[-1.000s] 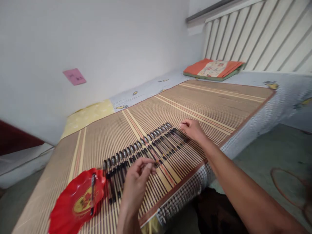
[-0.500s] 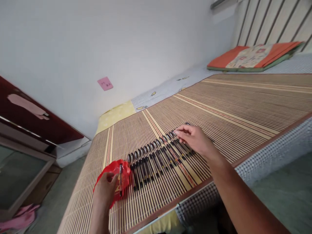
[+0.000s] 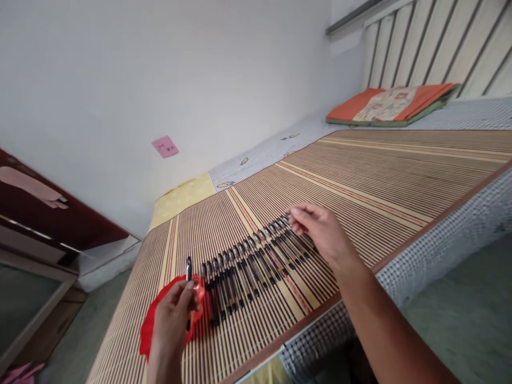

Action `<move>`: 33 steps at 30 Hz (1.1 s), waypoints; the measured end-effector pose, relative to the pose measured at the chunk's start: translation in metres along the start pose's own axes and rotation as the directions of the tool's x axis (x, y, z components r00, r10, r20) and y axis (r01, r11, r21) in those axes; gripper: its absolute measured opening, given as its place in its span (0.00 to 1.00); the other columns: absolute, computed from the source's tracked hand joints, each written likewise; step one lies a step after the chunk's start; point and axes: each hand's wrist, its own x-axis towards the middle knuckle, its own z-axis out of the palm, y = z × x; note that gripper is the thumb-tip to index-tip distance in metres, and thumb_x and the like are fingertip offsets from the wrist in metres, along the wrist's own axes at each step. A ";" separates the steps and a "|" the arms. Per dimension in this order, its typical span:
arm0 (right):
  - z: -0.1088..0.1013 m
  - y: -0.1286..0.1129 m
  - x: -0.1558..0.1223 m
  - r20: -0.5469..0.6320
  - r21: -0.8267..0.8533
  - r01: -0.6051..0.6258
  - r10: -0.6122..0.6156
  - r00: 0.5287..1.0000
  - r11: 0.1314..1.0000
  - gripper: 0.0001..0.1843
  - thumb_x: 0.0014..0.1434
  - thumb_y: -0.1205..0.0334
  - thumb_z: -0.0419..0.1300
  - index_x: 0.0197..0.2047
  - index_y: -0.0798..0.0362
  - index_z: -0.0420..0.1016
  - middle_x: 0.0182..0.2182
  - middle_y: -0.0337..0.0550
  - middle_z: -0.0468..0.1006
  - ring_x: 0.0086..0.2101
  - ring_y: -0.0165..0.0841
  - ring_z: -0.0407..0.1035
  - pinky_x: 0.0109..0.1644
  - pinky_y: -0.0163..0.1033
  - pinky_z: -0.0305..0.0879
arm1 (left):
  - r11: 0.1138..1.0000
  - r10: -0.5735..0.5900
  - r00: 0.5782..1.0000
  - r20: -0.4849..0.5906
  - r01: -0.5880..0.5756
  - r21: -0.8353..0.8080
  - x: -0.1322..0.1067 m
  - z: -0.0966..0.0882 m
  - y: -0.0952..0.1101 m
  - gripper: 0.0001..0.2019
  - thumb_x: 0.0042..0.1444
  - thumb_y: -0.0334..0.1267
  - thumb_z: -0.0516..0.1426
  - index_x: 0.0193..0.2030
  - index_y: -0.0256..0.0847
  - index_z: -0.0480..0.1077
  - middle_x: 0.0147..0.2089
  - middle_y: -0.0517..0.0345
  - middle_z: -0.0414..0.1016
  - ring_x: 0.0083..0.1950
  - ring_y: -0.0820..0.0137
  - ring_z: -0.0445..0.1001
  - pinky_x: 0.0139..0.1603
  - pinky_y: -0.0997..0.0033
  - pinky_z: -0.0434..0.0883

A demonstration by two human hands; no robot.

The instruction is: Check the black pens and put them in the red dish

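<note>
A row of several dark pens (image 3: 248,264) lies side by side on a striped bamboo mat (image 3: 360,176). My left hand (image 3: 173,314) is closed on one dark pen (image 3: 188,269), held upright above a red plastic dish (image 3: 160,314) at the row's left end. My right hand (image 3: 320,232) rests on the right end of the row, fingers curled and touching the last pens there.
The mat covers a bed with a checked sheet (image 3: 440,250). A folded orange cushion (image 3: 390,104) lies at the far end by a slatted headboard (image 3: 440,48). A pink note (image 3: 165,146) sticks to the white wall. Dark red furniture (image 3: 44,213) stands at the left.
My left hand moved from the row's middle to the red dish and picked up the pen that lay in it. My right hand stayed at the row's right end.
</note>
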 end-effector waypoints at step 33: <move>-0.097 0.055 0.117 -0.254 -0.600 -0.229 0.089 0.963 0.766 0.12 0.67 0.55 0.63 0.40 0.57 0.77 0.34 0.41 0.81 0.35 0.33 0.77 0.40 0.40 0.75 | 0.762 -0.002 0.957 0.290 0.189 -0.620 -0.037 0.109 0.040 0.19 0.53 0.51 0.70 0.42 0.40 0.74 0.25 0.64 0.74 0.21 0.79 0.63 0.21 0.84 0.63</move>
